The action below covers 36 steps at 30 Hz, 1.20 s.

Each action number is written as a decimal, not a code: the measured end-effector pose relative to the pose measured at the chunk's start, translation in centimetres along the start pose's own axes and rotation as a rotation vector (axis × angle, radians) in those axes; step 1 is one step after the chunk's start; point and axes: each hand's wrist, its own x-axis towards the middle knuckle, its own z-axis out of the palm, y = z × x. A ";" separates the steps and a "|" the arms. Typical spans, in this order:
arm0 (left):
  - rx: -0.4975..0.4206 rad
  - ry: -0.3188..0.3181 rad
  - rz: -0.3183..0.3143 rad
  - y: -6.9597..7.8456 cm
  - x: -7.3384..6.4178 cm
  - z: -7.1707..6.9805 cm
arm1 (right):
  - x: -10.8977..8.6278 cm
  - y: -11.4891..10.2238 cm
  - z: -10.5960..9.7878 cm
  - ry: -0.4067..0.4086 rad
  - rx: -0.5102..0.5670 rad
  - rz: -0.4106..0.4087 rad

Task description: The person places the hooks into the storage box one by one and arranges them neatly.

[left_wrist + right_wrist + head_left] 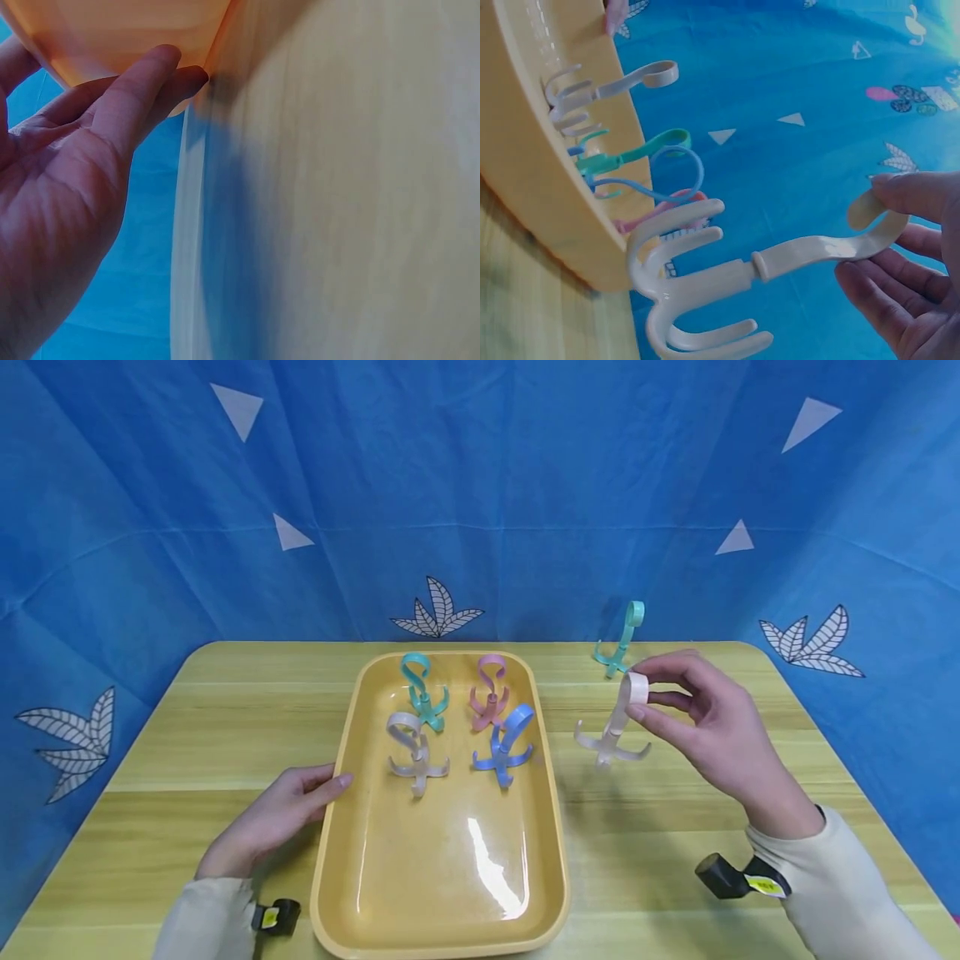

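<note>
Between thumb and fingers, my right hand [708, 718] pinches the curved top of a white multi-prong hook hanger [810, 259]. It hangs prongs down, right of the yellow tray [442, 868]. My left hand [281, 814] holds the tray's left rim, thumb on top and fingers against the outer side in the left wrist view. Inside the tray stand a green hook [427, 706], a pink hook [491, 706], a white hook [416, 760] and a blue hook [502, 756], loops upward.
Another green hook [617, 652] stands on the wooden table [232, 718] near its back edge, beyond my right hand. A blue cloth [525, 502] with white triangles and leaf prints hangs behind and around the table.
</note>
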 end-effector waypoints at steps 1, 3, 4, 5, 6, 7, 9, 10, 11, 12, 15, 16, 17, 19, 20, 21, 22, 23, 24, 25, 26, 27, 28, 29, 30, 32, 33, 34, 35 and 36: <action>0.000 0.000 -0.003 0.0 0.0 0.0 | 0.0 -0.1 0.0 -0.005 -0.001 -0.009; -0.001 0.002 -0.012 0.1 0.0 0.1 | 0.0 -0.3 0.0 -0.013 -0.004 -0.022; -0.001 0.002 -0.014 0.1 0.0 0.1 | 0.0 -0.4 -0.1 -0.017 -0.008 -0.025; -0.001 0.001 -0.016 0.1 0.0 0.1 | 0.0 -0.5 -0.1 -0.019 -0.009 -0.025; -0.002 0.000 -0.017 0.1 0.0 0.1 | 0.0 -0.5 -0.1 -0.022 -0.011 -0.026; 0.001 0.000 -0.015 0.1 0.0 0.1 | 0.1 -0.6 -0.1 -0.024 -0.011 -0.025; 0.001 -0.006 -0.010 0.1 0.0 0.1 | 0.1 -0.9 -0.1 -0.024 -0.010 -0.024; 0.001 -0.005 -0.007 0.1 0.0 0.1 | 0.1 -1.0 0.0 -0.025 -0.011 -0.027; 0.001 -0.005 -0.004 0.1 0.1 0.1 | 0.1 -1.2 0.0 -0.026 -0.011 -0.035; 0.002 -0.005 -0.003 0.1 0.1 0.1 | 0.0 -1.4 0.1 -0.028 -0.002 -0.049; 0.007 -0.003 -0.003 0.1 0.1 0.0 | -0.1 -2.0 0.4 -0.042 0.006 -0.090; 0.008 -0.001 -0.004 0.1 0.1 0.0 | -0.1 -2.2 0.5 -0.049 0.003 -0.105; 0.010 -0.001 -0.005 0.1 0.0 0.0 | -0.1 -2.4 0.6 -0.056 0.002 -0.119; 0.012 -0.003 -0.005 0.1 0.0 0.0 | -0.2 -2.8 0.9 -0.069 -0.002 -0.119; 0.012 -0.004 -0.003 0.1 0.0 0.0 | -0.2 -3.0 1.0 -0.078 -0.006 -0.120; 0.011 -0.006 -0.002 0.1 0.1 0.0 | -0.3 -3.1 1.2 -0.089 -0.004 -0.117; 0.010 -0.010 0.000 0.1 0.1 0.0 | -0.3 -3.3 1.3 -0.099 -0.007 -0.111; 0.010 -0.012 0.002 0.1 0.1 0.0 | -0.3 -3.4 1.4 -0.111 -0.003 -0.105; 0.010 -0.012 0.003 0.1 0.2 0.1 | -0.4 -3.6 1.6 -0.123 0.000 -0.098; 0.013 -0.012 0.003 0.1 0.2 0.1 | -0.4 -3.7 1.7 -0.136 0.001 -0.099; 0.013 -0.010 0.002 0.1 0.2 0.1 | -0.4 -3.8 1.9 -0.148 0.005 -0.101; 0.013 -0.009 0.001 0.0 0.2 0.1 | -0.3 -3.8 2.1 -0.159 0.008 -0.109; 0.011 -0.008 0.001 0.0 0.2 0.1 | -0.3 -3.8 2.3 -0.168 0.009 -0.116; 0.008 -0.007 0.001 0.0 0.2 0.1 | -0.2 -3.8 2.5 -0.178 0.013 -0.122; 0.004 -0.008 0.001 -0.1 0.2 0.0 | -0.2 -3.9 2.8 -0.186 0.017 -0.130; -0.001 -0.014 0.003 -0.1 0.1 -0.1 | 0.0 -3.9 3.3 -0.205 0.023 -0.148; -0.002 -0.016 0.004 -0.2 0.1 -0.1 | 0.0 -3.9 3.5 -0.214 0.025 -0.153; -0.001 -0.019 0.006 -0.2 0.1 -0.1 | 0.1 -3.9 3.7 -0.222 0.025 -0.155; -0.003 -0.023 0.008 -0.2 0.1 -0.1 | 0.1 -3.9 3.9 -0.232 0.031 -0.154; -0.001 -0.028 0.010 -0.2 0.1 -0.2 | 0.2 -3.9 4.1 -0.243 0.033 -0.155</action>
